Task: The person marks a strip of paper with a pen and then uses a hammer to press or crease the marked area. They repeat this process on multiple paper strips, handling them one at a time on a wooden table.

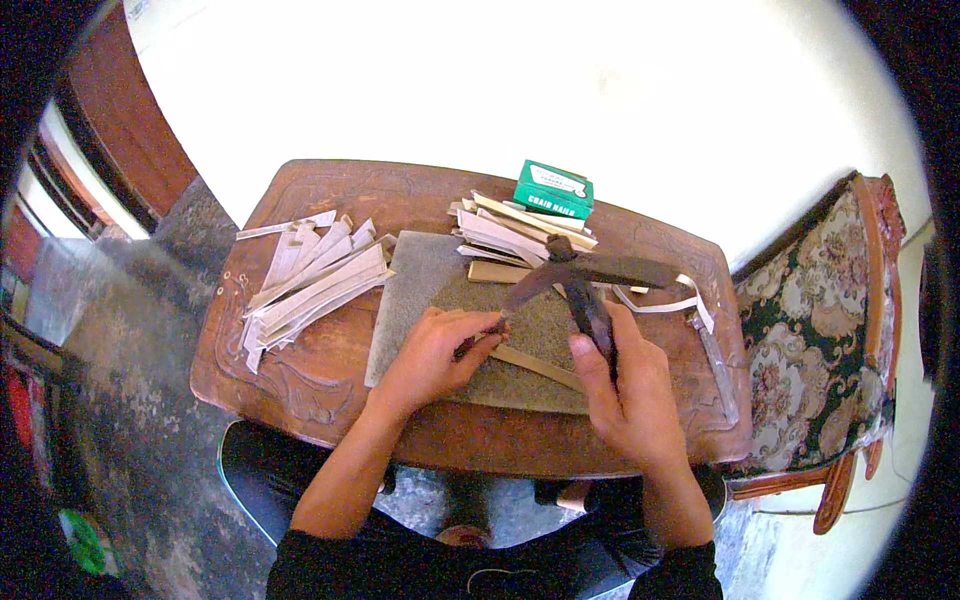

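My right hand (632,385) is wrapped round the dark handle of a hammer (600,270). Its long curved head sits above the grey board (410,280), one end close to my left fingertips. My left hand (440,352) is closed in a pinch over the board. A small dark piece shows between its thumb and fingers, too little of it to name. From beside those fingertips a narrow tan strip (540,368) runs across the board toward my right hand; whether the fingers also press on it I cannot tell.
The carved brown wooden table (440,430) bears a pile of pale strips (320,285) at left and another stack (510,225) behind the board. A green nail box (553,190) stands at the back. Right lie a curled white strip (690,300) and a patterned chair (810,330).
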`<state>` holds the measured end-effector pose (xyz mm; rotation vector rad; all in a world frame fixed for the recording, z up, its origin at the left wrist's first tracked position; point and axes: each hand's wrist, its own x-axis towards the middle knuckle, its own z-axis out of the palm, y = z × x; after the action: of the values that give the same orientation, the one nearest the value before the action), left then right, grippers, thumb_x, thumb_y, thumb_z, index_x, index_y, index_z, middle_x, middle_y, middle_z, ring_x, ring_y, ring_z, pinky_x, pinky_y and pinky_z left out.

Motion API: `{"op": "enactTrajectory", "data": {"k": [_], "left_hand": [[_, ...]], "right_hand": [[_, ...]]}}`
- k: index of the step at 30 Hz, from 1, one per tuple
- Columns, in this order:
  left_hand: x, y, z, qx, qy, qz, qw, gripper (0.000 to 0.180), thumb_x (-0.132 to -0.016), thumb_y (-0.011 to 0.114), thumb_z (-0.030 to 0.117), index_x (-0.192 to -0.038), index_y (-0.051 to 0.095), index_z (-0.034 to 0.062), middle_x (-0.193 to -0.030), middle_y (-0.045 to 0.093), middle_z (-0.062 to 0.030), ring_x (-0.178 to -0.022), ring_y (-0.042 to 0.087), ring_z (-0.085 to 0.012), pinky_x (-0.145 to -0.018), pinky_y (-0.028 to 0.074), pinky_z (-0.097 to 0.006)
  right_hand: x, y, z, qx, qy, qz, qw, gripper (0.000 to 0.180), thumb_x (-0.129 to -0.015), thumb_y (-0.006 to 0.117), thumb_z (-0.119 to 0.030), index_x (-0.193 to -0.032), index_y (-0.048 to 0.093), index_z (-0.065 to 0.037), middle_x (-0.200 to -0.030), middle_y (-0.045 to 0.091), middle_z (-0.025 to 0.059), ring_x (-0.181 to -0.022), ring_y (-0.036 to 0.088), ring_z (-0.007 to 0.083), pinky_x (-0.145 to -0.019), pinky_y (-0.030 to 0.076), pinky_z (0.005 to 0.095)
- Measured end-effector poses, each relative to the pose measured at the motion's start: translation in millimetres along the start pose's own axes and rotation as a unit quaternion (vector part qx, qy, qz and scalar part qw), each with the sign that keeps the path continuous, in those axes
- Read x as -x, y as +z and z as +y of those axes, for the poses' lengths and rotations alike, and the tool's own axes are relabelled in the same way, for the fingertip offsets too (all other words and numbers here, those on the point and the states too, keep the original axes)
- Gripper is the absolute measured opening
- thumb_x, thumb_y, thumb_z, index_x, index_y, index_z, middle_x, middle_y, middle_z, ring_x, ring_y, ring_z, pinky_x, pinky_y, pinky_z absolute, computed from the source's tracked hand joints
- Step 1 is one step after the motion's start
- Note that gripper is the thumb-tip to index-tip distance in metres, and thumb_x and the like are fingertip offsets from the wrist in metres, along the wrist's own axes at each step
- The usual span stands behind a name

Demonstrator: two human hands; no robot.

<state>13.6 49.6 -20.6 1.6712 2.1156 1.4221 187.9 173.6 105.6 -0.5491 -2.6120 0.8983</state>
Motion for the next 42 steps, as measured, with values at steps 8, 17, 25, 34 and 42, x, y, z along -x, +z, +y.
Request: {"op": "enactTrajectory", "data": {"k": [8, 17, 25, 34, 42], "left_hand": [[-0.5, 1.0, -1.1, 0.014, -0.002, 0.0, 1.0, 0.016, -0.087, 0.068, 0.013, -0.101, 0.068, 0.0058, -0.099, 0.072, -0.0115, -0.094, 0.068, -0.0326, -0.084, 0.05, -0.041], [2.7, 4.2, -3.0, 0.0, 0.004, 0.019, 1.0, 0.017, -0.086, 0.069, 0.013, -0.102, 0.069, 0.0067, -0.099, 0.072, -0.0109, -0.095, 0.068, -0.032, -0.085, 0.05, -0.041], [2.6, 2.8, -2.9, -0.013, 0.026, 0.016, 0.999, 0.02, -0.087, 0.07, 0.015, -0.105, 0.069, 0.0073, -0.098, 0.072, -0.0109, -0.087, 0.068, -0.0304, -0.076, 0.049, -0.04], [0.5, 0.9, -1.3, -0.015, 0.032, 0.006, 0.999, 0.019, -0.086, 0.069, 0.013, -0.105, 0.069, 0.0069, -0.097, 0.072, -0.0109, -0.086, 0.069, -0.0303, -0.075, 0.049, -0.039], [-4.0, -0.2, 2.0, 0.063, -0.039, -0.004, 0.997, 0.012, -0.088, 0.066, 0.009, -0.099, 0.067, 0.0036, -0.091, 0.071, -0.0139, -0.084, 0.069, -0.0289, -0.074, 0.052, -0.036]], "right_hand": [[-1.7, -2.9, -4.8, -0.043, -0.014, 0.027, 0.999, 0.035, -0.097, 0.056, -0.022, -0.123, 0.048, -0.002, -0.091, 0.064, 0.0305, -0.084, 0.063, 0.0502, -0.071, 0.05, 0.0553], [-4.1, -14.0, -13.4, -0.033, 0.01, 0.001, 0.999, 0.036, -0.096, 0.057, -0.024, -0.121, 0.05, 0.001, -0.089, 0.064, 0.0303, -0.085, 0.064, 0.0488, -0.071, 0.05, 0.0542], [-0.2, -7.3, -10.3, -0.02, 0.001, -0.01, 1.0, 0.037, -0.096, 0.057, -0.025, -0.122, 0.048, 0.001, -0.088, 0.064, 0.0299, -0.084, 0.063, 0.049, -0.072, 0.05, 0.0546], [1.8, -0.2, -0.1, -0.011, 0.006, -0.041, 0.999, 0.038, -0.097, 0.055, -0.027, -0.123, 0.048, 0.0, -0.094, 0.063, 0.0321, -0.086, 0.061, 0.0517, -0.073, 0.05, 0.0561], [-3.9, 41.0, 45.7, -0.401, 0.189, 0.013, 0.896, 0.029, -0.104, 0.045, -0.032, -0.113, 0.054, -0.007, -0.067, 0.048, -0.0021, -0.05, 0.047, 0.0072, -0.044, 0.039, 0.0246]]}}
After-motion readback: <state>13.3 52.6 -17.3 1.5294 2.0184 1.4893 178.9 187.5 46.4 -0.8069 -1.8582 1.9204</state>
